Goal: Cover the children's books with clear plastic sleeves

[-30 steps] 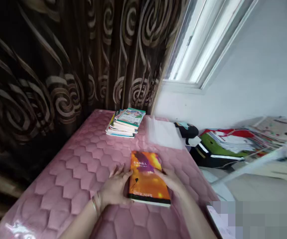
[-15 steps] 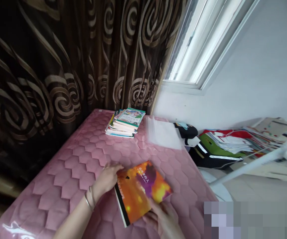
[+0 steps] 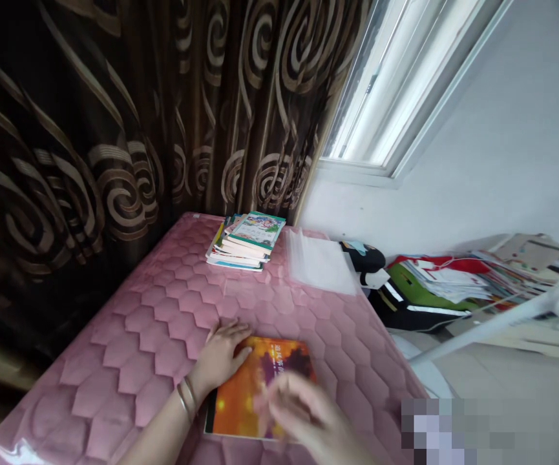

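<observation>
An orange book (image 3: 245,403) with a purple patch on its cover lies flat on the pink quilted mattress (image 3: 163,316), near the front edge. My left hand (image 3: 221,358) rests on the book's far left corner, fingers stretched flat. Over the book's right half hovers my right hand (image 3: 303,410), blurred by motion, so its fingers are unclear. It hides part of the cover.
A stack of thin books (image 3: 245,240) sits at the mattress's far end beside a clear plastic sleeve (image 3: 320,263). A dark swirl-patterned curtain (image 3: 114,129) hangs behind. To the right, bags and piled papers (image 3: 434,284) lie below a window (image 3: 395,97).
The book has been turned and slid toward me, settling flat with its spine on the left. My right hand came off the book's lower edge and now moves above the cover.
</observation>
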`<state>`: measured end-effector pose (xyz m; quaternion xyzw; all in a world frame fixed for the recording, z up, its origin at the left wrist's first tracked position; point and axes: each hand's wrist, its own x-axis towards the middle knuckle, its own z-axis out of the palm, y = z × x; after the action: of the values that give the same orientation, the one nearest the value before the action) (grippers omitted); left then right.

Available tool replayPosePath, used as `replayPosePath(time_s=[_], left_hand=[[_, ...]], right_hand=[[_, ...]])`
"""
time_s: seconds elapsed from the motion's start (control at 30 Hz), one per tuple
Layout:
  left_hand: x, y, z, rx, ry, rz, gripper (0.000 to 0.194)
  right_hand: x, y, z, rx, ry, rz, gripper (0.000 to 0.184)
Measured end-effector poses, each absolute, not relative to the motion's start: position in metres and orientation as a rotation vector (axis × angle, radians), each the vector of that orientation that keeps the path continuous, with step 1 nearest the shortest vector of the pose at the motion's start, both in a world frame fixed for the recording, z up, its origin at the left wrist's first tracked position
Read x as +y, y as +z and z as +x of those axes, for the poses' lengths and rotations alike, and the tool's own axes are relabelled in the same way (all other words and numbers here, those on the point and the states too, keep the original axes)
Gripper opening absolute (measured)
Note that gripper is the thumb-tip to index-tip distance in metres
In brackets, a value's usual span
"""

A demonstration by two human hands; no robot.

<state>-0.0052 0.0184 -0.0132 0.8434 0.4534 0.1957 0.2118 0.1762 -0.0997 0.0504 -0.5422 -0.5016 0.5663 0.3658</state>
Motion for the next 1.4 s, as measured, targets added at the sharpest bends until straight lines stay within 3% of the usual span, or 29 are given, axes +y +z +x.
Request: replayPosePath(time_s=[0.1, 0.17, 0.27, 0.33, 0.43, 1.17, 1.3, 1.4], left_hand=[[0.017, -0.013, -0.005, 1.265, 0.559, 2.325, 0.042], [0.017, -0.011, -0.005, 1.259, 0.539, 2.308, 0.043], [0.016, -0.007, -0.006, 1.241, 0.525, 2.288, 0.043], [0.016, -0.006, -0.007, 1.241, 0.530, 2.268, 0.043], [0.016, -0.006, -0.007, 1.239, 0.539, 2.234, 0.044], [0.015, -0.006, -0.005, 1.243, 0.563, 2.177, 0.042], [0.016, -0.007, -0.006, 1.239, 0.575, 2.203, 0.042], [0.018, -0.006, -0.006, 1.240, 0.551, 2.237, 0.043]], right_hand=[[-0.022, 0.078, 0.175, -1.832, 0.499, -1.419, 0.028], [0.036, 0.083, 0.167, -2.030, 0.027, -1.453, 0.039], [0.112, 0.076, 0.154, -2.222, -0.450, -1.557, 0.057], [0.148, 0.068, 0.149, -2.298, -0.594, -1.621, 0.068], [0.182, 0.059, 0.150, -2.279, -0.705, -1.695, 0.078], [0.256, 0.062, 0.213, -2.605, -0.655, -1.379, 0.081], [0.238, 0.063, 0.206, -2.520, -0.629, -1.441, 0.076], [0.206, 0.063, 0.200, -2.335, -0.522, -1.513, 0.063]])
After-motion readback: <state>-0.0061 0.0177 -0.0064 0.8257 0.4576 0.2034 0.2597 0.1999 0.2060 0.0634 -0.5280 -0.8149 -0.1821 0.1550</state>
